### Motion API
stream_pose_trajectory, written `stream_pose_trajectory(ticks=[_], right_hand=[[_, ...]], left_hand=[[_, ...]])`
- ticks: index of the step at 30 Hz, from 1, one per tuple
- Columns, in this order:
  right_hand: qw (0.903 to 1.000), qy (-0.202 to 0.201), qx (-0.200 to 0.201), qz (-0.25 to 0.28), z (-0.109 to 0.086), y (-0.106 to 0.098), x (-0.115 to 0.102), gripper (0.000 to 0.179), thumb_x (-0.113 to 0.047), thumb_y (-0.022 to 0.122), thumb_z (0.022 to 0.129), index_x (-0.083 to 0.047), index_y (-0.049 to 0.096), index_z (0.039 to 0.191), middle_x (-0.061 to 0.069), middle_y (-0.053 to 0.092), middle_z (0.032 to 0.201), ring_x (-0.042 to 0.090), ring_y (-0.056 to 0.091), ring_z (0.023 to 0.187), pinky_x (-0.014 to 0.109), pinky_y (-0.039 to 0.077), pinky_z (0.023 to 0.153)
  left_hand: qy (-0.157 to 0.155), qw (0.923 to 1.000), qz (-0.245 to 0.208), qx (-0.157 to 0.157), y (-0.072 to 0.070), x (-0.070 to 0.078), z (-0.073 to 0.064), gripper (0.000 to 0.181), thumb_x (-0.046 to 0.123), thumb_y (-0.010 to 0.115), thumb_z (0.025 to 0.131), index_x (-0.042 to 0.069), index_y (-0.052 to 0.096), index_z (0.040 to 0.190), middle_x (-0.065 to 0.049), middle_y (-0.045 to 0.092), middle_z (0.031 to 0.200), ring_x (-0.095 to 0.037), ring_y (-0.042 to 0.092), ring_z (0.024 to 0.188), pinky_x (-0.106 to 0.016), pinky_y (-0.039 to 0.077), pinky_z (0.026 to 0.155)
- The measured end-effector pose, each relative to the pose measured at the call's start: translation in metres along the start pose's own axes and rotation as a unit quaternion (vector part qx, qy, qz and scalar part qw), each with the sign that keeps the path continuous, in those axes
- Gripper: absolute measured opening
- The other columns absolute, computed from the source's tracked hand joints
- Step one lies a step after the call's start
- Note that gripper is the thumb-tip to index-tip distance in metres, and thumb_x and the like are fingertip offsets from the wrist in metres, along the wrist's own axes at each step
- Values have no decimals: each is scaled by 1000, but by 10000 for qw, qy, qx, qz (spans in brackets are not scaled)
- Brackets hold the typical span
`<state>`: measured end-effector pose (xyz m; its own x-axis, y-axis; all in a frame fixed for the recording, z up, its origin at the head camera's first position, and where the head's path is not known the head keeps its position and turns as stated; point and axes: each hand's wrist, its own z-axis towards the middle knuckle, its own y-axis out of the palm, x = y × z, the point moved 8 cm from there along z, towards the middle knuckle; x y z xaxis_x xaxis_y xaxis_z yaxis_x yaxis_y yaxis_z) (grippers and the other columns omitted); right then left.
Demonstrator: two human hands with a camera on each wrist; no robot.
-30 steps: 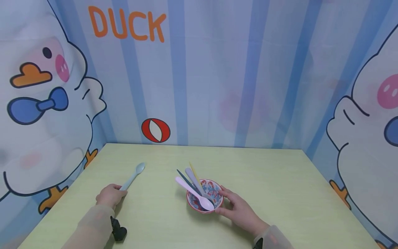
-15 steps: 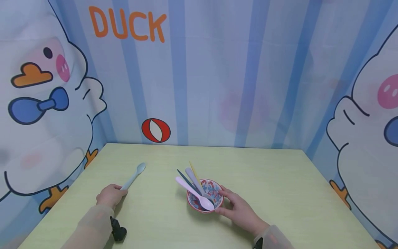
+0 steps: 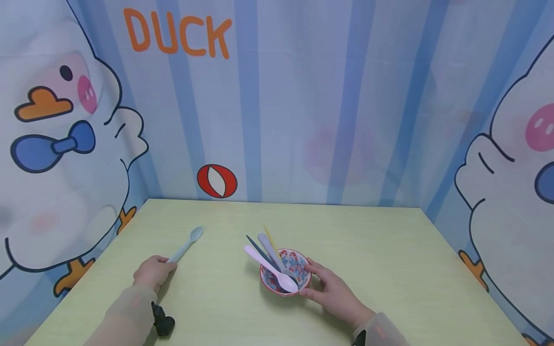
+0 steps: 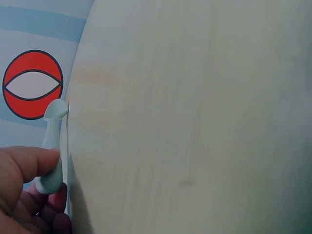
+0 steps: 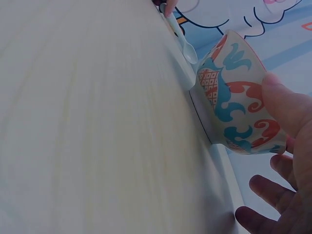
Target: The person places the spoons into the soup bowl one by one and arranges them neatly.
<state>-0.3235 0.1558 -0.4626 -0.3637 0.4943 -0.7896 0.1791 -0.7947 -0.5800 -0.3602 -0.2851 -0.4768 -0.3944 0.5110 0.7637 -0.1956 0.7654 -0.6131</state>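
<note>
My left hand [image 3: 153, 272] pinches the handle of a pale blue-green spoon [image 3: 189, 242] at the left of the table. In the left wrist view, thumb and curled fingers grip that spoon [image 4: 52, 130] near its handle end. A small bowl [image 3: 296, 262] with a red and blue pattern is at mid-table. My right hand [image 3: 333, 290] holds its right side, with the thumb near and a finger at the far side. The right wrist view has the thumb against the bowl's outer wall [image 5: 234, 102]. A pink spoon [image 3: 277, 274] and a lavender spoon [image 3: 270, 249] lean inside.
A thin dark blue handle [image 3: 258, 247] and a yellow handle [image 3: 269, 235] also lean out of the bowl. The pale table [image 3: 368, 240] ends at a duck-printed curtain [image 3: 294, 96] behind and at both sides. A black heart-shaped piece [image 3: 163, 322] is at the left wrist.
The left wrist has shifted very slightly. Both hands, the spoon and the bowl otherwise stay where they were.
</note>
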Motion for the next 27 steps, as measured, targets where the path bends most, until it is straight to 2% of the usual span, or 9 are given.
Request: stream_pose_trajectory(ticks=[9,13,19,22,27], right_hand=[[10000,47,-6,-19,0,0,0,69,-40,74,82,-8,50,139,9,36,152,37,33,137,54,35,104],[10000,84,-19,-13,-1,0,0,69,-41,74,82,-9,50,139,8,36,152,37,33,137,54,35,104],[9999,99,-29,-40,-1,0,0,69,-41,73,82,-9,50,139,9,36,152,37,32,137,54,35,104],[9999,107,-35,-17,-1,0,1,69,-41,73,82,-9,50,139,8,36,152,37,32,137,54,35,104],[10000,64,-25,-23,-1,0,0,69,-41,73,82,-8,50,139,9,36,152,37,33,137,54,35,103]], left_hand=[[41,9990,-431,-97,-1,0,-1,40,22,61,91,-6,54,119,-27,52,118,-39,45,102,-52,39,86],[14,9980,-627,-117,-1,0,-2,44,24,59,92,-7,52,122,-27,50,123,-40,45,106,-55,37,92],[-207,9952,-950,-100,-2,-3,-2,51,29,54,94,-6,47,130,-26,44,129,-40,41,111,-57,35,97],[-237,9938,-1083,-67,-3,-3,-3,53,31,53,95,-5,45,131,-25,43,130,-39,40,110,-55,36,95],[-125,9920,-1257,-40,-6,0,-5,57,36,51,96,-7,42,133,-24,43,128,-35,39,106,-44,39,84]])
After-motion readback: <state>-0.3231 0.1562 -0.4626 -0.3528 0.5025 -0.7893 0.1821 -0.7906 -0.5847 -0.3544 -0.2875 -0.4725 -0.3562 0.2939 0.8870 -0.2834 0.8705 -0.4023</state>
